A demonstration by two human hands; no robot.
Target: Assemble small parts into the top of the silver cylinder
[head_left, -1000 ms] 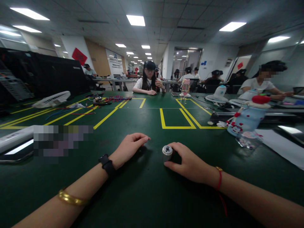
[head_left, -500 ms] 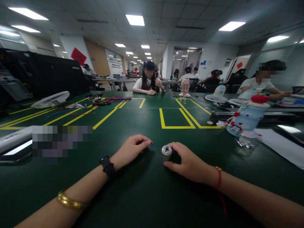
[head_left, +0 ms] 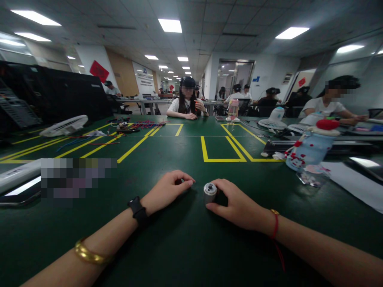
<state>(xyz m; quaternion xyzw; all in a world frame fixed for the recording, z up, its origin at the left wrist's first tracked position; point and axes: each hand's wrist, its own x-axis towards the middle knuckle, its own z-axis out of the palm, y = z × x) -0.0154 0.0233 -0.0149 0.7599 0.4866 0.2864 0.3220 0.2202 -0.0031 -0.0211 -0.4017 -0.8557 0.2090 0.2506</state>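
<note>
A small silver metal cylinder [head_left: 210,195], which looks like a small electric motor, stands upright on the dark green table [head_left: 179,247]. A round boss with dark holes around it shows on its top face. My right hand [head_left: 236,203] holds it from the right side, thumb in front and fingers behind. To the left of the cylinder is my left hand [head_left: 167,189], its thumb and forefinger tips brought together in a pinch. Whatever is between those tips, if anything, is too small to make out. A short gap separates them from the cylinder.
A light blue bottle [head_left: 312,147] with a red top stands at right, beside white paper [head_left: 353,183]. Loose wires [head_left: 146,125] and a white fan [head_left: 64,125] lie at back left. Yellow tape [head_left: 224,160] marks the table. Across it sits a person [head_left: 182,105].
My left hand has shifted slightly to the right, toward the cylinder, and its thumb and forefinger sit a little differently. My right hand and the cylinder have stayed in place.
</note>
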